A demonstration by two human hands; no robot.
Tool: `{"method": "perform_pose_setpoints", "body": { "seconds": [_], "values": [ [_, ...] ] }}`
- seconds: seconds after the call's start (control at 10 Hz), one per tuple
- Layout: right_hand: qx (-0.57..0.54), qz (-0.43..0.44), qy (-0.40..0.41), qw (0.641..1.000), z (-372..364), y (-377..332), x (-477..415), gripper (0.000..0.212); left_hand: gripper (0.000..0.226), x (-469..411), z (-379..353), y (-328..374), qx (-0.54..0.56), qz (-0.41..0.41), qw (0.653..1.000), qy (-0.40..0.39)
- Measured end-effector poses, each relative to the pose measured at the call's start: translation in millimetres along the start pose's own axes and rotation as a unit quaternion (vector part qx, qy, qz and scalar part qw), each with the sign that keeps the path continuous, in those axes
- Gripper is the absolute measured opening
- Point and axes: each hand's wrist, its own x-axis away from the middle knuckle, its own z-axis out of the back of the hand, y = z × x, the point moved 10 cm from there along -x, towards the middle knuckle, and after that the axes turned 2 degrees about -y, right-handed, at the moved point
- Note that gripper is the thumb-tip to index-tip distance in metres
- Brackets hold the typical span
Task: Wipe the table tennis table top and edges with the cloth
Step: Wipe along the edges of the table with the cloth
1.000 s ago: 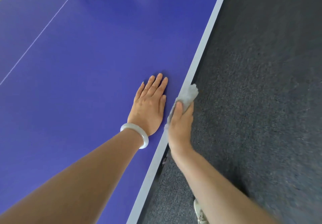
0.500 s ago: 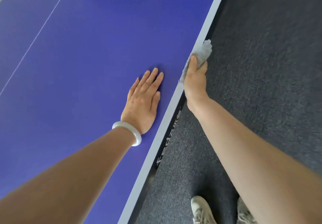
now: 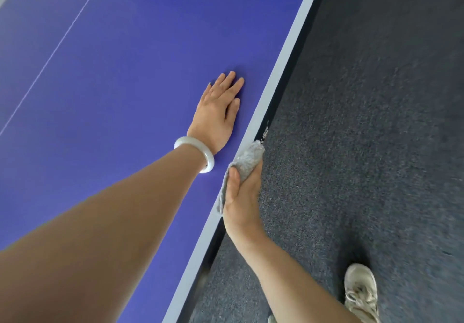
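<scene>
1. Wiping of the side edge is the step in hand: the right hand (image 3: 242,197) presses a grey cloth (image 3: 247,160) against the pale border strip (image 3: 288,46) of the table tennis bench (image 3: 125,71), where the blue top meets the dark side rail.
2. Governing relation: the edge runs as a long diagonal from lower left to upper right, and the cloth lies along that axis, bunched ahead of the right hand's fingers. The right hand is the nearer one to the edge; any coming stroke would, in my judgement, follow this line.
3. Right hand: curled closed around the cloth, thumb on top, fingers wrapped over the outer side of the rail.
4. Left hand (image 3: 218,114): fully open, flat palm-down on the blue top just inside the border, holding nothing; a pale bangle (image 3: 198,153) sits at the wrist.
5. Surroundings: dark carpet floor (image 3: 376,122) beside the bench; a light shoe (image 3: 361,292) at lower right.
</scene>
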Motion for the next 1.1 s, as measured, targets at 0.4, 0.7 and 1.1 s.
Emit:
{"method": "perform_pose_setpoints", "body": {
  "seconds": [0.4,0.7,1.1],
  "values": [
    [0.02,-0.011,0.017,1.0,2,5,-4,0.072,0.048,187,15,-9,-0.059,-0.03,0.995,-0.08],
    [0.035,-0.063,0.082,0.994,-1,9,24,0.065,0.056,253,3,-35,-0.143,-0.011,0.984,-0.103],
    [0.017,-0.224,-0.046,0.973,-37,32,113,0.047,0.052,255,10,-34,-0.115,-0.026,0.99,-0.078]
  ]
}}
